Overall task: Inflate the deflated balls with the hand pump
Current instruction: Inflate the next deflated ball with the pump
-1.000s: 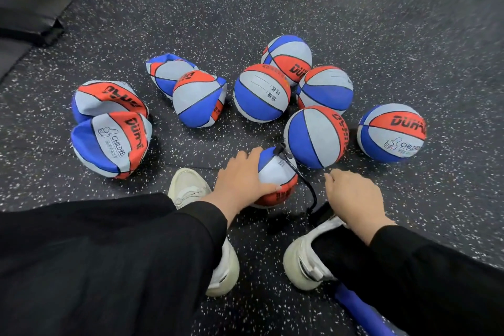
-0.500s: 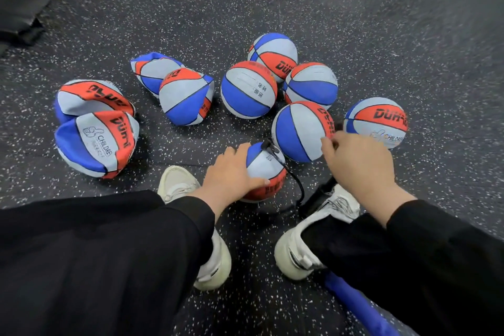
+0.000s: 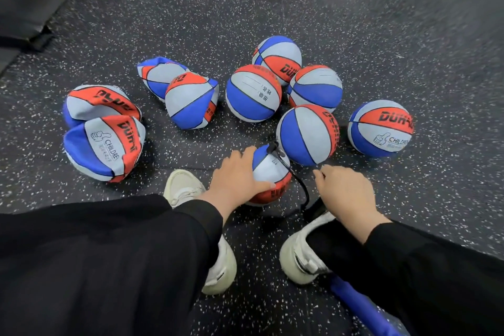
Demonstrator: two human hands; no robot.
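Where balls [image 3: 253,92] lie, dark speckled floor [image 3: 381,35]

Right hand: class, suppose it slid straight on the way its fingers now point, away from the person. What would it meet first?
Most likely the round ball just beyond the right hand: its fingertips point up-frame at that ball's lower edge. The gap looks small, though depth is unclear from one view.

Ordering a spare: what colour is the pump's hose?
Black; the hose shows clearly in the head view, running to the ball.
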